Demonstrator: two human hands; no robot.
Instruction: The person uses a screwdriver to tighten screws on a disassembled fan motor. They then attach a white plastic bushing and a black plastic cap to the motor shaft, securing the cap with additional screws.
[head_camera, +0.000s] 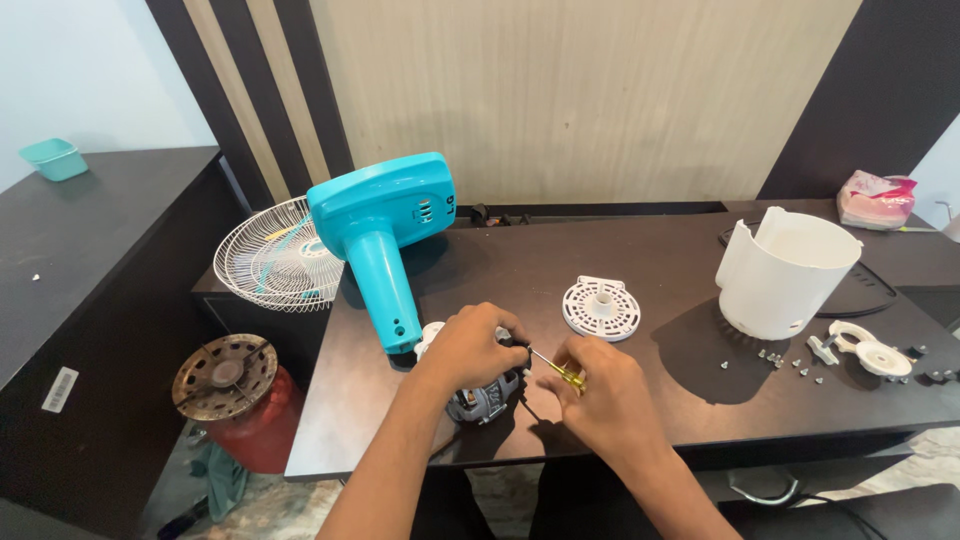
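Left hand (470, 345): clamped over the motor (487, 398), steadying it on the desk (660, 400).
Right hand (605, 395): pinching a yellow screwdriver (553, 366), tip angled into the motor.
Motor: front desk edge, just right of the teal fan (385, 230).
Grille disc (601, 307): behind the motor.
Screws (790, 362): well right, beside the white housing (783, 270), kept apart from the work.
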